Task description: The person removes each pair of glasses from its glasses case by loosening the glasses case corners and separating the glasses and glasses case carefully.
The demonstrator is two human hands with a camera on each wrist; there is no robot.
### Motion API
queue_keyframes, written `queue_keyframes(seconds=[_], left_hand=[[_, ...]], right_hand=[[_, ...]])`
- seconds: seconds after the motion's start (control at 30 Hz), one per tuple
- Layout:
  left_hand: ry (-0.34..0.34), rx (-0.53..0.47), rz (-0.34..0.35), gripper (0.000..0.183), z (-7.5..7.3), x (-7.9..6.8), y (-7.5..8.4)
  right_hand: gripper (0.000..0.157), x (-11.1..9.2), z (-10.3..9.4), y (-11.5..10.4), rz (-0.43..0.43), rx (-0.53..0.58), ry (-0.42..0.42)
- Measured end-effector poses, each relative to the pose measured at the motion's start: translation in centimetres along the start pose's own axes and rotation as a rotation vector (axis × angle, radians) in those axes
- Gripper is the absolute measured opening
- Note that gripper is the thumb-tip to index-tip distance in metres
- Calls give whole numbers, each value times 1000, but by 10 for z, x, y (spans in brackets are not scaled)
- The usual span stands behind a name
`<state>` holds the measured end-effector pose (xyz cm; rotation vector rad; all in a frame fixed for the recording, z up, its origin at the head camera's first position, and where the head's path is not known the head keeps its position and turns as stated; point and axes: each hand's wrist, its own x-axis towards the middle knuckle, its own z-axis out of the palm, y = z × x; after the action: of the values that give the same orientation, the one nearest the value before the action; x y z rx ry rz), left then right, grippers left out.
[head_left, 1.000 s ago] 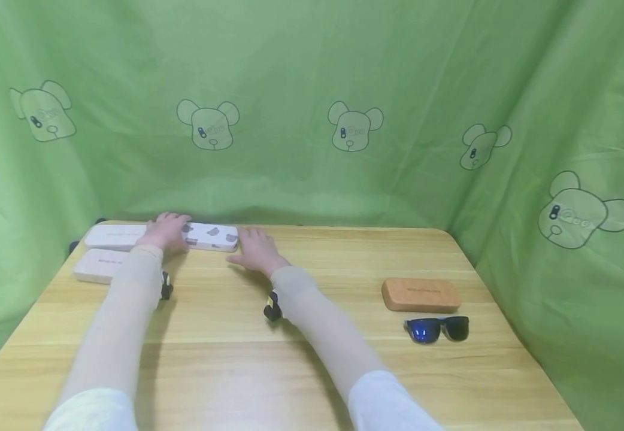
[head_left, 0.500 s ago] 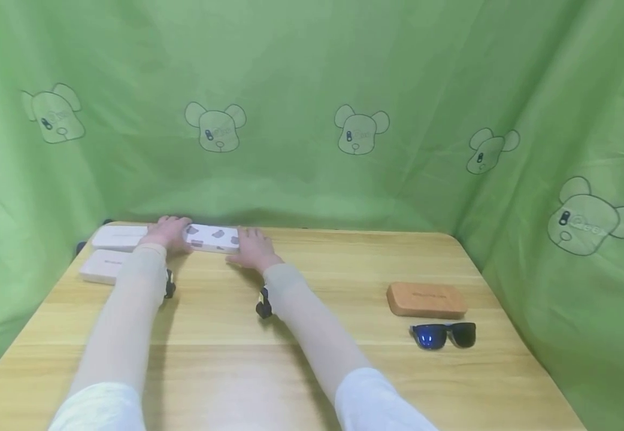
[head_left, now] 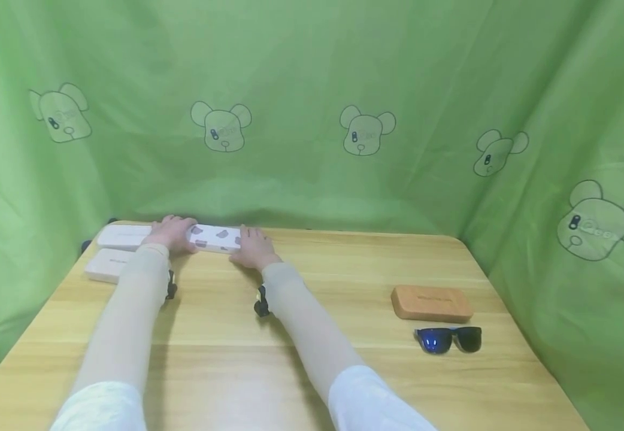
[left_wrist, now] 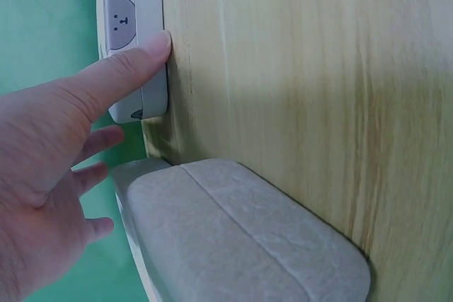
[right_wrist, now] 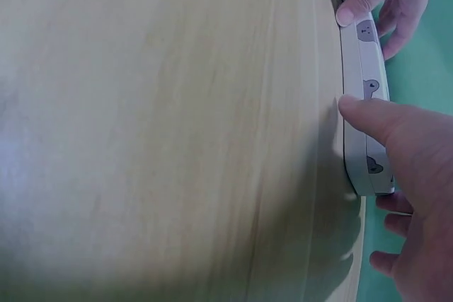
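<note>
A long white glasses case (head_left: 215,237) with grey bear prints lies along the table's back edge. My left hand (head_left: 172,233) holds its left end, with the thumb against the near side and the fingers over the far side. At the other end, my right hand (head_left: 255,246) holds the case the same way. Its thumb (right_wrist: 364,112) lies on the near side in the right wrist view, and its other fingers reach past the far edge. A pale textured glasses case (left_wrist: 241,238) lies close to my left hand.
Two pale glasses cases, one at the back (head_left: 123,236) and one nearer (head_left: 107,265), lie at the back left. On the right are a brown glasses case (head_left: 432,303) and dark blue sunglasses (head_left: 449,339). A green curtain (head_left: 301,179) hangs behind the wooden table (head_left: 344,269).
My right hand has moved in over the right end of the printed case, which showed before. The left hand stays at its left end. The whole head view has shifted slightly.
</note>
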<state>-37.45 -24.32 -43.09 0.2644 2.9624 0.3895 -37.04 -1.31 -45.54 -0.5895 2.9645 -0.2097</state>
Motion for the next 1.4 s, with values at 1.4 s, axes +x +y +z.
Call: queue_keyframes(seconds=[1.4], left_hand=[[123,-47,53,86,-1,-22,19]], right_hand=[[76,-5,1,23,-57,-1,119]])
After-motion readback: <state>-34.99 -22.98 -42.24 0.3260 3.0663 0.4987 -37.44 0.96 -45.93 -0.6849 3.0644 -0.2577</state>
